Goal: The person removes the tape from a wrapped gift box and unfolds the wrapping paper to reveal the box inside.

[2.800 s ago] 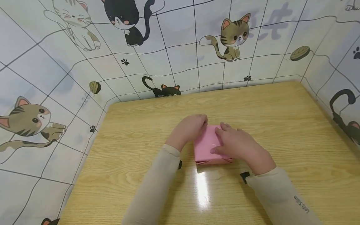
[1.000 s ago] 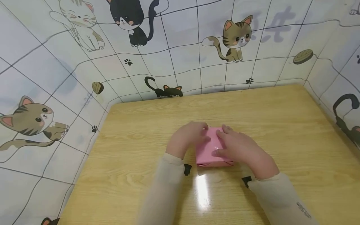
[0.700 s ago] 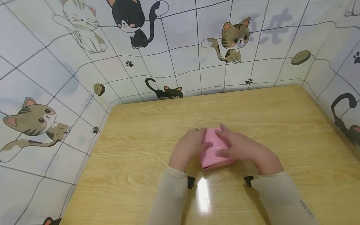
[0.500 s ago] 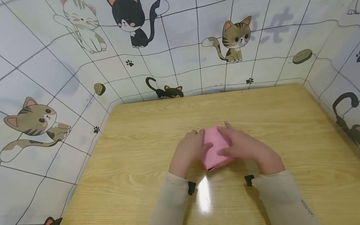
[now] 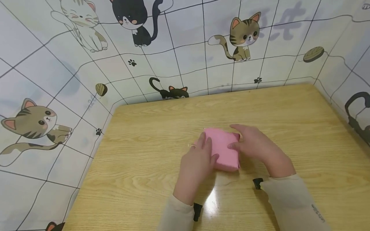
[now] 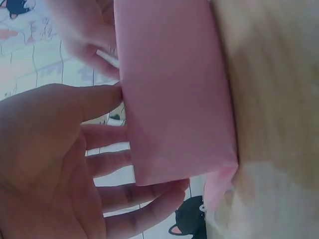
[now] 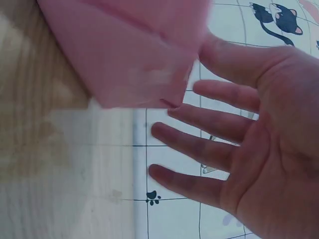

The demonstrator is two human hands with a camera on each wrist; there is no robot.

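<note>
Box (image 5: 223, 149), pink, wooden table (image 5: 138, 154) below; left grip (image 5: 198, 162) and right grip (image 5: 254, 142) both wide, touching it

Pink package (image 5: 222, 151): box-shaped, paper-wrapped, its squarish broad face uppermost, resting slightly turned on the wood-grain tabletop (image 5: 144, 144), near the middle. Edges are creased; 1 loose pink flap (image 6: 219, 186) projects from a lower corner, close to the tabletop.

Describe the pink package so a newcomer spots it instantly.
Start with the yellowish wood-grain table, bordered by the cat-print walls. Around its middle, between the left hand and the right hand, is the boxy pink package. Its plain pink faces set it apart from the grained table and patterned walls.
</note>
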